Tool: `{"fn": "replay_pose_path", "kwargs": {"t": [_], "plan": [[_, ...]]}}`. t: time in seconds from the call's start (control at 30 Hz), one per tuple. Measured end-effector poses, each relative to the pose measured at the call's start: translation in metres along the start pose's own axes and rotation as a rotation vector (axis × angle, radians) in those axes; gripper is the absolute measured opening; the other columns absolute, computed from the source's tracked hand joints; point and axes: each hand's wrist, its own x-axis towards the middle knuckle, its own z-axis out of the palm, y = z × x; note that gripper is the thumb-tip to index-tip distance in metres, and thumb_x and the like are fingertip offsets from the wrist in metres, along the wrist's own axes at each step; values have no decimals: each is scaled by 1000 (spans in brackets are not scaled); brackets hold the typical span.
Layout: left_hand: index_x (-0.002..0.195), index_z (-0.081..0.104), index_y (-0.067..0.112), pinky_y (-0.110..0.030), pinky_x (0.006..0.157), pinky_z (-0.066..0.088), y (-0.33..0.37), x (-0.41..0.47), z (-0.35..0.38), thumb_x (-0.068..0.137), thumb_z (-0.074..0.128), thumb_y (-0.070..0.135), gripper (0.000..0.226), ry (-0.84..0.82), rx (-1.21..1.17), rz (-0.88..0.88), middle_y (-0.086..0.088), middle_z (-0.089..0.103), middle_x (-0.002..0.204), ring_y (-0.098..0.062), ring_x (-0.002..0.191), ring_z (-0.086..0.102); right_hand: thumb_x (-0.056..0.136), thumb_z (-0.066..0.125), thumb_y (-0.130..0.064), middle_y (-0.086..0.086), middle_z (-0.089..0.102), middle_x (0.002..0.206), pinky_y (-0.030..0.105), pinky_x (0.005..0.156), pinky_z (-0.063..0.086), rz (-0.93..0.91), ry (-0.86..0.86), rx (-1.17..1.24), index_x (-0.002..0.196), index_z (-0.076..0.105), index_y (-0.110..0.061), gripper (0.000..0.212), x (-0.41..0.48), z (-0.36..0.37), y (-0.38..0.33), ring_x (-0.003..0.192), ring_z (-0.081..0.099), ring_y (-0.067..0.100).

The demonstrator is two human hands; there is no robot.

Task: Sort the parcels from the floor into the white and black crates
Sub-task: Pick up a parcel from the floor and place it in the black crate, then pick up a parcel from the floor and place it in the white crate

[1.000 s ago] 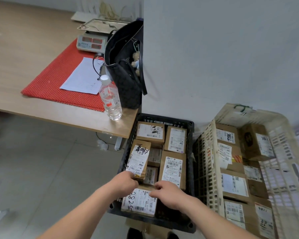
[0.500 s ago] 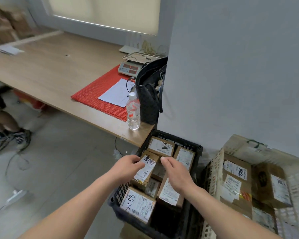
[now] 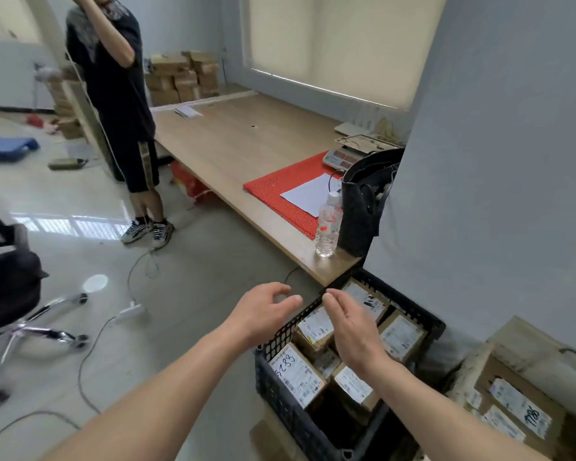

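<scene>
Both hands hang empty above the black crate [image 3: 293, 417] on the floor: the left hand [image 3: 260, 314], fingers loosely curled around nothing, is over the crate's left rim, and the right hand [image 3: 353, 331], fingers relaxed and nearly straight, is over the labelled parcels [image 3: 401, 336] packed inside. One box at the crate's near corner bears the handwritten number "5288" [image 3: 296, 374]. Just right of the black crate stands the white crate [image 3: 461, 390], also holding labelled cardboard boxes. Directly behind the black crate is the end of a wooden table [image 3: 246, 141] carrying a water bottle [image 3: 328, 227], a black bag [image 3: 363, 201] and a red mat [image 3: 280, 194]. Well to the crate's far left, a second person [image 3: 113, 94] in dark clothes stands beside the table, and an office chair [image 3: 10, 294] sits at the left edge
</scene>
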Motion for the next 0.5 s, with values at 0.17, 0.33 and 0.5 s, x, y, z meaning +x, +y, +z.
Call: {"fn": "replay_pose_path", "kwargs": {"t": [0.17,0.33,0.5], "plan": [[133,63,15,-40,109,45,-26,-44,-29,95,64,44,48,115,-56,-67,-1,66,131,-15,122,59,103,44,-56,-6,62,135,31,105,43,-71,-86,6,142,57,-21,54,-16,29,-30,123,55,8],[134,62,11,-38,110,44,-59,-106,-63,96,66,38,46,245,-112,-126,-5,65,132,-19,125,59,83,37,-77,-6,67,128,35,103,45,-166,-145,-12,134,64,-21,81,-43,75,-67,118,59,11],[137,60,13,-28,105,43,-102,-196,-99,97,64,37,46,368,-155,-216,-4,62,135,-18,124,58,97,49,-64,-5,68,123,31,97,43,-247,-243,-46,131,65,-19,58,-90,134,-102,117,60,13]]}}
